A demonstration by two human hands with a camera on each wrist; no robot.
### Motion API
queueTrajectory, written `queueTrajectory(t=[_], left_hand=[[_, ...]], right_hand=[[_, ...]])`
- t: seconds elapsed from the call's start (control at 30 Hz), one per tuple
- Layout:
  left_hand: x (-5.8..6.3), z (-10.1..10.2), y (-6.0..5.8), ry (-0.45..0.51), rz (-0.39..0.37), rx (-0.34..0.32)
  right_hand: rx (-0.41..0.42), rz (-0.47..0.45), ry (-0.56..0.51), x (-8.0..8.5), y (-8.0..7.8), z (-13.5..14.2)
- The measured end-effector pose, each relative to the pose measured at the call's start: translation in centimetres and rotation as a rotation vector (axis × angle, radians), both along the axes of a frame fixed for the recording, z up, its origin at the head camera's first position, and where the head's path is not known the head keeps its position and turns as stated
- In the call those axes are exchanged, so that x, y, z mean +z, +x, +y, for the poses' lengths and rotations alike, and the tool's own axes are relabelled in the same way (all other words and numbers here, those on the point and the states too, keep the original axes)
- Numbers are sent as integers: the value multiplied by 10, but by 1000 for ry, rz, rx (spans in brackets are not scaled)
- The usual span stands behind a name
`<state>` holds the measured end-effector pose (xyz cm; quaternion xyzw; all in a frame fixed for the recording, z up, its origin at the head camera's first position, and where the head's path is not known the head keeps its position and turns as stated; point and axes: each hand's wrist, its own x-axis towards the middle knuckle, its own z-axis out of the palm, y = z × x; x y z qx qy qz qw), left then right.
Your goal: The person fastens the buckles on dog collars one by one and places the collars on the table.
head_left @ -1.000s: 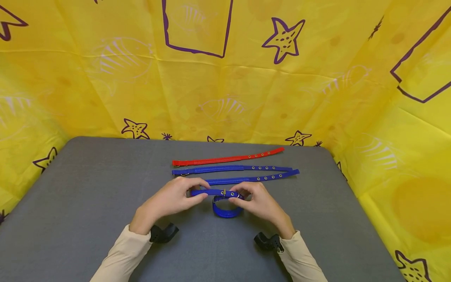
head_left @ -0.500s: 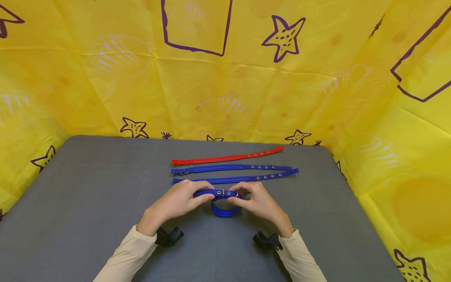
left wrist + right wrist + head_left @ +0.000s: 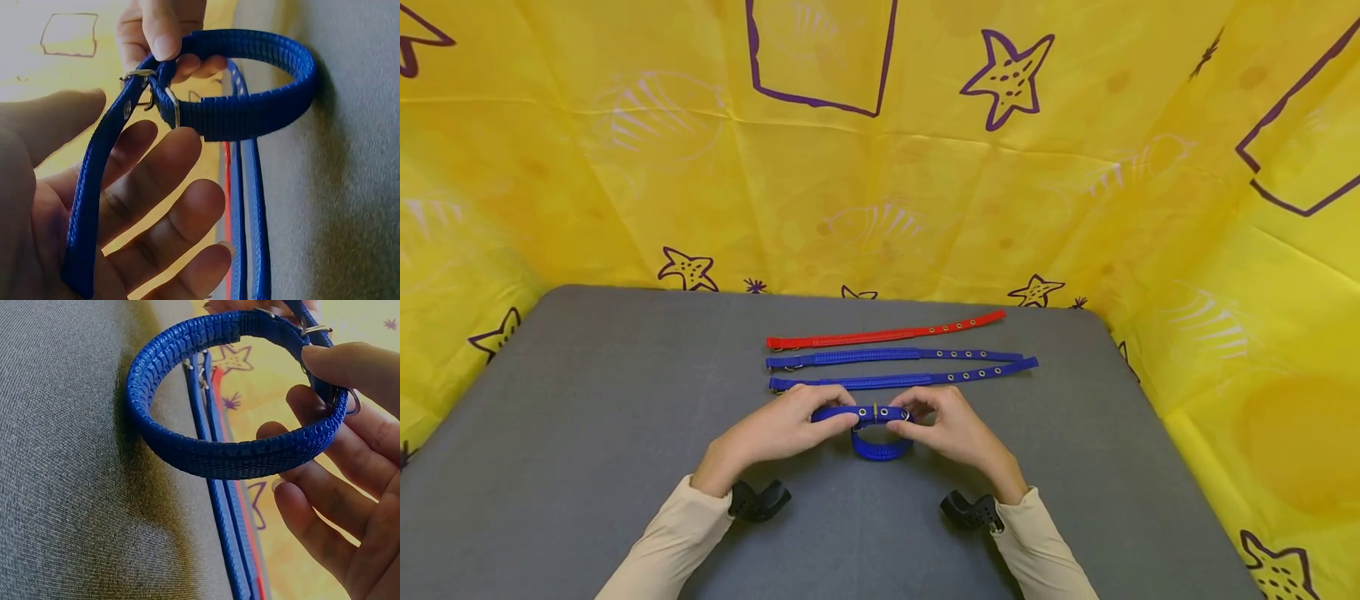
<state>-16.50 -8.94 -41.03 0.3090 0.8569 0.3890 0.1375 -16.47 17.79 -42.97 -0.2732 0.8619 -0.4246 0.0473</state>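
Note:
A blue dog collar [image 3: 882,452] is bent into a loop, standing low over the grey table. In the left wrist view its strap end passes through the metal buckle [image 3: 139,74], and a metal D-ring [image 3: 174,106] sits beside it. My left hand [image 3: 778,427] has the free strap end between thumb and fingers, the other fingers spread behind the strap. My right hand [image 3: 958,429] pinches the collar on the other side of the buckle. Its thumb [image 3: 331,362] presses on the strap in the right wrist view, with the lower fingers loosely bent.
Beyond the hands a red collar [image 3: 865,337] and two blue collars, one farther [image 3: 872,356] and one nearer [image 3: 887,382], lie stretched out side by side. A yellow patterned cloth [image 3: 880,183] hangs around the back and sides of the grey table [image 3: 625,375].
My left hand has shifted a little right along the strap, closer to the buckle. My right hand keeps its grip in nearly the same place. The other collars lie unmoved.

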Motion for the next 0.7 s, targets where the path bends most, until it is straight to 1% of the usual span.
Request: queueTrajectory(t=[0.17, 0.33, 0.7], left_hand=[[-1, 3, 0, 24, -41, -23], [-2, 5, 0, 28, -112, -49], [-3, 6, 0, 71, -149, -68]], right_hand=[[9, 6, -7, 1, 0, -1], [13, -9, -3, 1, 1, -1], [28, -9, -9, 2, 2, -1]])
